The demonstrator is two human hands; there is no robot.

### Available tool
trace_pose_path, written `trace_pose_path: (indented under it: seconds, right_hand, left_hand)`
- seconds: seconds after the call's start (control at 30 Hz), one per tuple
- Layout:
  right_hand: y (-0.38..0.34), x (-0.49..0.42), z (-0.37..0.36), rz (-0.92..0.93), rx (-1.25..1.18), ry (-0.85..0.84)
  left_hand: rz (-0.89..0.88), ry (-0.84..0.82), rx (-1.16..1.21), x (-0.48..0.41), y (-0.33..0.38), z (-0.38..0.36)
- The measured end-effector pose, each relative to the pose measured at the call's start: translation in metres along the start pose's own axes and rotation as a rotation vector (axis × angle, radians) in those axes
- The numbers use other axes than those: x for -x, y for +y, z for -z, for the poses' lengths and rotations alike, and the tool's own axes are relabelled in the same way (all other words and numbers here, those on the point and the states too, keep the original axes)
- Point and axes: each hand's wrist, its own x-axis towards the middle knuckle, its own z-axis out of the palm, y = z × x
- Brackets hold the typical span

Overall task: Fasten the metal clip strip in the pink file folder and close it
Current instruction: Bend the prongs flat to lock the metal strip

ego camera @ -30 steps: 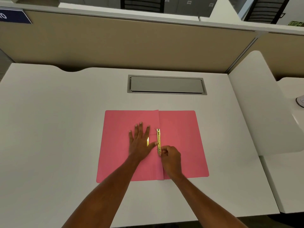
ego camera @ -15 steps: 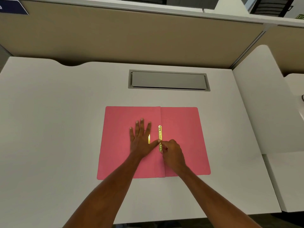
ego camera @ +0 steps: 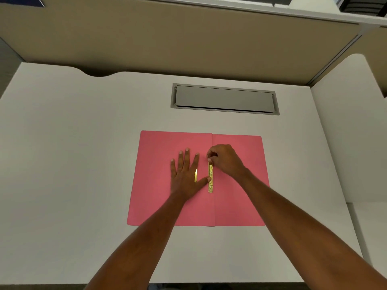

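A pink folder [ego camera: 167,206] lies open and flat in the middle of a white desk [ego camera: 62,164]. A fold runs down its middle. A thin gold strip [ego camera: 210,181] lies along that fold, on the folder. A second bit of gold [ego camera: 195,174] shows just left of it, partly under the left hand.

The left hand [ego camera: 185,174] lies flat on the left half of the folder. Its fingers are spread and straight, holding nothing. Its thumb reaches out and touches the strip near its middle.

The right hand [ego camera: 225,160] is at the top end of the strip. Its fingers are curled in and pinch there. What sits between the fingertips is too small to tell.

All four edges of the folder are on the desk, and none hang over. There is lots of bare desk to the left and in front of the folder. A grey lid [ego camera: 224,99] is set into the desk behind the folder, with a gap between them. A tan wall [ego camera: 188,42] stands at the back. A white side panel [ego camera: 345,122] rises on the right, near the folder's right edge.

The strip has tiny marks on it, but they are too small to read. A blue sign [ego camera: 23,1] peeks in at the top left; its writing is cut off.
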Motion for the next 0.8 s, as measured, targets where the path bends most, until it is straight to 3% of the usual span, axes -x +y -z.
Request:
trace_pose_path:
  seconds: [0.27, 0.53, 0.8]
  right_hand:
    - [-0.001, -0.017, -0.003, -0.010, 0.073, -0.060]
    - [0.009, -0.011, -0.005, -0.037, 0.009, -0.003]
    - [0.023, -0.005, -0.011, -0.192, -0.271, 0.104]
  left_hand:
    - [0.007, 0.027, 0.018, -0.002, -0.002, -0.004]
    - [0.012, 0.020, 0.024, -0.003, -0.001, -0.003]
    - [0.009, 0.028, 0.034, -0.001, -0.001, -0.004]
